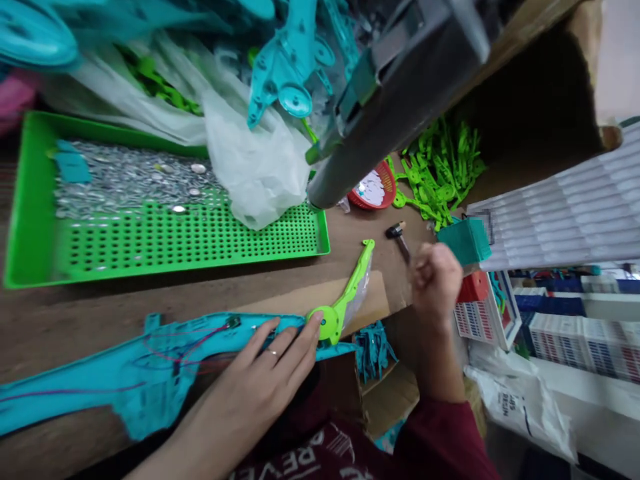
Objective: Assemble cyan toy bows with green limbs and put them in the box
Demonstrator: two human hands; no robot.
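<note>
On the bench (200,291), left hand (273,370) rests against blue shell (95,370), fingers extended; right hand (436,280) fisted. Shell appears light, stiff; edges suit holding.

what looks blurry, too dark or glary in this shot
In the head view, the right hand is soft, perhaps from motion, while the left hand on the lime-green part looks clearer; in the head view, the cardboard box has a deeply shadowed inside; also in the head view, small pieces in the green tray glint white.
</note>
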